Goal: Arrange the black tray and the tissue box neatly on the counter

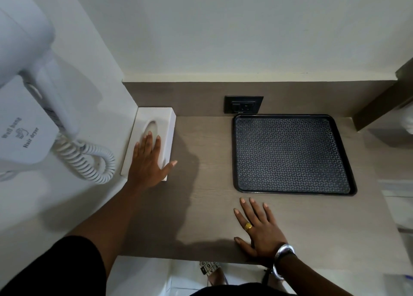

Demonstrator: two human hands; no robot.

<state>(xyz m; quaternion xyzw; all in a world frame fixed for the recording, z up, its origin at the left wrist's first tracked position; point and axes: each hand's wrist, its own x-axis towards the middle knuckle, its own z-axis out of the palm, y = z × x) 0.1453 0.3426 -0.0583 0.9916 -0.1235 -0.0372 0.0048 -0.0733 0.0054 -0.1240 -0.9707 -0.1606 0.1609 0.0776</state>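
1. A grey-brown wood-grain counter (201,206) fills a narrow nook with pale walls on the left and at the back.
2. The white tissue box (154,125) lies flat in the counter's far left corner, its long left side against the left wall and its far end near the back panel. An oval slot (150,127) shows in its top.
3. The left hand (148,161) rests palm-down on the near half of the box, fingers straight and close together, the thumb spread out over the box's right edge. It presses flat and grips nothing.
4. The black tray (292,155) sits flat on the right part of the counter, well apart from the box, its far rim just beside the back panel. Its floor carries a fine diamond pattern.
5. The right hand (257,228) lies flat on the bare counter just before the tray's near rim, fingers fanned wide, holding nothing and not touching the tray. It wears a gold ring (248,226), and a silver bangle (282,260) circles the wrist.
6. A black wall socket (243,104) is set in the back panel behind the tray's left corner.
7. A white wall-mounted hair dryer (24,76) hangs on the left wall, its coiled cord (89,161) looping down just beside the box.
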